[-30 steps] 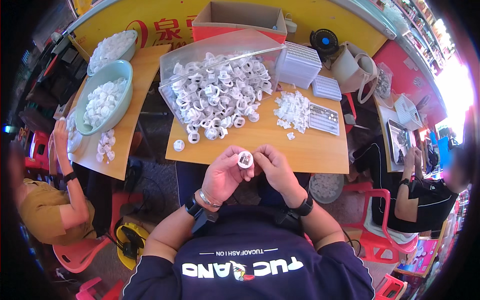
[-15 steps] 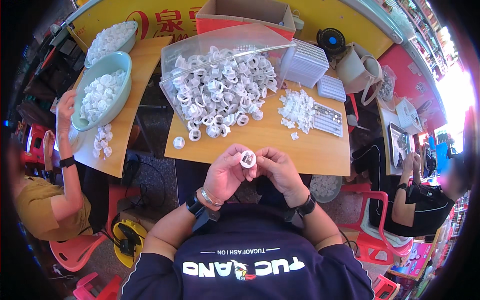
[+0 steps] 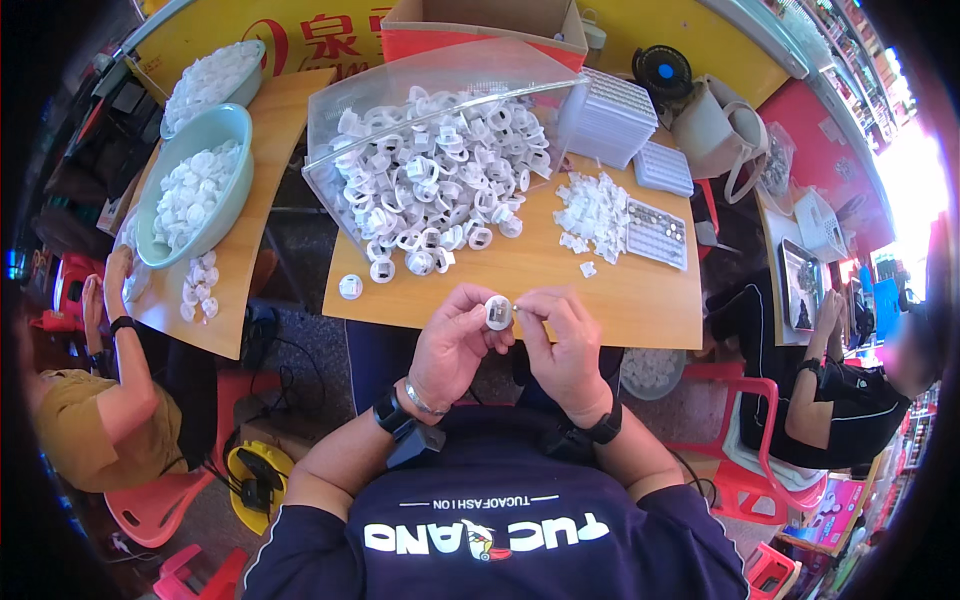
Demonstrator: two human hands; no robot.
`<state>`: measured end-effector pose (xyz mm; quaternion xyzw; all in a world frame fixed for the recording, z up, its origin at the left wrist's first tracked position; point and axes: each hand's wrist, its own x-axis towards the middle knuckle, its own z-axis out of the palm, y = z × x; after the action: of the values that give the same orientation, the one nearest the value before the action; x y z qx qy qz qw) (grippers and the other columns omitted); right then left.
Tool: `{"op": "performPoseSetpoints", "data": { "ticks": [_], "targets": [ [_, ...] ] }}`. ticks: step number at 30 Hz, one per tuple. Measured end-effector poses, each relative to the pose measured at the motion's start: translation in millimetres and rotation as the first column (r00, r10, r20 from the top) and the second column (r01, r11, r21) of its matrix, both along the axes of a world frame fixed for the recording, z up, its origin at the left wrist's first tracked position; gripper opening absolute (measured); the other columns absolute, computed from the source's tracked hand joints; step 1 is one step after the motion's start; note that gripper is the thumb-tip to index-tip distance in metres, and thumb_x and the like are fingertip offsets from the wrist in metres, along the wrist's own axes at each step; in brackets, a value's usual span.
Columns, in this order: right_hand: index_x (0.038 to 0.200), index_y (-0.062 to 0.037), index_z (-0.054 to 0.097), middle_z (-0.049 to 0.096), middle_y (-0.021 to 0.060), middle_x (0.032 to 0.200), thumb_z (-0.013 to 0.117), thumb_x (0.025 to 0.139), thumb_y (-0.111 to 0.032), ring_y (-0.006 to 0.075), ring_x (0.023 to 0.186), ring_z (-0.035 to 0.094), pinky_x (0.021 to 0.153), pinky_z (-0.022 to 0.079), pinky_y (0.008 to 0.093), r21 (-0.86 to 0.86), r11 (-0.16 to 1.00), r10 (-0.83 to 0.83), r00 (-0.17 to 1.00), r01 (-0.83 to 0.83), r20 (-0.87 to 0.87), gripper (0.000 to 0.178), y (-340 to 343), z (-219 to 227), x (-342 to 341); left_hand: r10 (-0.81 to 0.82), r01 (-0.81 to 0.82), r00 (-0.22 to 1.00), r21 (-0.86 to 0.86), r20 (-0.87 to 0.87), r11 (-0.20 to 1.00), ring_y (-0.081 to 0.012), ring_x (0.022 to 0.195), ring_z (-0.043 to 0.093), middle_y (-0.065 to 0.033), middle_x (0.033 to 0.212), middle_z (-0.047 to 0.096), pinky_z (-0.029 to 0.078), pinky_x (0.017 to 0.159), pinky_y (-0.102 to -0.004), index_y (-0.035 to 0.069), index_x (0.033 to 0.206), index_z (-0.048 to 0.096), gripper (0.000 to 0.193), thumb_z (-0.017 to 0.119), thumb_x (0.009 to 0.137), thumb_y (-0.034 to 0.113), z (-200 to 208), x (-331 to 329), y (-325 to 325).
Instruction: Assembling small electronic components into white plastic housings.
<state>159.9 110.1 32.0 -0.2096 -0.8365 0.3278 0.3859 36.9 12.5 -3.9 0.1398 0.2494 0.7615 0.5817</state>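
My left hand (image 3: pixel 452 342) holds a round white plastic piece (image 3: pixel 498 313) between thumb and fingers, its face turned up with a small grey recess in the middle. Just right of it, the thumb and forefinger of my right hand (image 3: pixel 566 346) are pinched together at a tiny item too small to name. Both hands are at the table's near edge. Beyond them, a clear tilted bin (image 3: pixel 330 190) spills a heap of white ring-shaped plastic parts (image 3: pixel 430 185) onto the wooden table (image 3: pixel 480 295). A single round white piece (image 3: pixel 350 287) lies at the left.
Right of the heap are small white flat pieces (image 3: pixel 597 212), a tray (image 3: pixel 655 235) holding small round silvery items, and stacked white trays (image 3: pixel 612 118). A red cardboard box (image 3: pixel 480 45) stands behind. Left, a co-worker (image 3: pixel 110 400) sits near green basins (image 3: pixel 243 150); another person (image 3: pixel 850 410) works at right.
My right hand has drawn slightly right, away from the round white piece, still pinched. My left hand keeps its hold. The left co-worker's raised hand has come down from the basin.
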Motion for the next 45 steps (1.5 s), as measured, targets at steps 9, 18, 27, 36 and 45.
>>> {"op": "performPoseSetpoints", "data": {
  "ticks": [9, 18, 27, 36, 45],
  "targets": [
    [0.092, -0.0049, 0.063, 0.063, 0.0097, 0.09, 0.068, 0.073, 0.003, 0.0262, 0.077, 0.063, 0.064, 0.051, 0.0336, 0.224, 0.975, 0.023, 0.999, -0.013, -0.043, 0.021, -6.6, -4.1, -3.2, 0.022, -0.024, 0.999, -0.044, -0.037, 0.999, -0.0129, 0.08, 0.057, -0.0052, 0.092, 0.06, 0.047, 0.074, -0.028, 0.003, 0.106, 0.053, 0.017, 0.052, 0.095, 0.016, 7.0, 3.1, -0.8],
    [0.092, -0.0054, 0.063, 0.063, 0.0087, 0.09, 0.068, 0.072, 0.004, 0.0259, 0.076, 0.062, 0.064, 0.051, 0.0338, 0.187, 0.982, -0.005, 0.999, 0.013, -0.045, 0.022, -8.0, -5.9, -2.6, 0.022, -0.026, 0.995, -0.039, -0.095, 0.999, -0.0122, 0.079, 0.057, -0.0054, 0.091, 0.059, 0.047, 0.074, -0.0272, 0.003, 0.105, 0.054, 0.016, 0.052, 0.095, 0.016, 7.1, 5.8, -1.9],
    [0.089, -0.0022, 0.063, 0.062, 0.011, 0.09, 0.067, 0.078, 0.004, 0.0229, 0.075, 0.064, 0.064, 0.052, 0.0303, -0.108, 0.992, 0.06, 0.997, -0.064, -0.045, 0.013, -7.7, -9.5, -0.6, -0.007, -0.017, 0.977, -0.11, -0.212, 0.994, -0.0139, 0.081, 0.059, -0.0063, 0.093, 0.061, 0.048, 0.073, -0.0282, 0.003, 0.108, 0.053, 0.019, 0.051, 0.096, 0.017, 3.8, 4.1, -4.7],
    [0.09, -0.0001, 0.062, 0.062, 0.0097, 0.09, 0.068, 0.08, 0.004, 0.0154, 0.078, 0.064, 0.064, 0.054, 0.0262, -0.461, 0.878, 0.08, 0.989, -0.127, -0.121, 0.012, -6.2, -12.4, 2.0, -0.017, -0.008, 0.965, -0.095, -0.261, 0.995, -0.0136, 0.082, 0.059, -0.0055, 0.094, 0.061, 0.049, 0.072, -0.027, 0.003, 0.108, 0.054, 0.021, 0.051, 0.096, 0.02, 2.7, 4.2, -5.1],
    [0.085, 0.001, 0.061, 0.062, 0.0085, 0.086, 0.068, 0.08, 0.003, 0.0144, 0.072, 0.064, 0.063, 0.053, 0.0252, -0.532, 0.831, 0.085, 0.982, -0.164, -0.17, 0.009, -7.7, -16.9, 2.6, -0.017, -0.006, 0.961, -0.083, -0.275, 0.997, -0.0148, 0.081, 0.059, -0.0066, 0.094, 0.061, 0.048, 0.072, -0.028, 0.003, 0.109, 0.054, 0.023, 0.051, 0.095, 0.02, 0.0, 4.8, -5.4]
  ]
}}
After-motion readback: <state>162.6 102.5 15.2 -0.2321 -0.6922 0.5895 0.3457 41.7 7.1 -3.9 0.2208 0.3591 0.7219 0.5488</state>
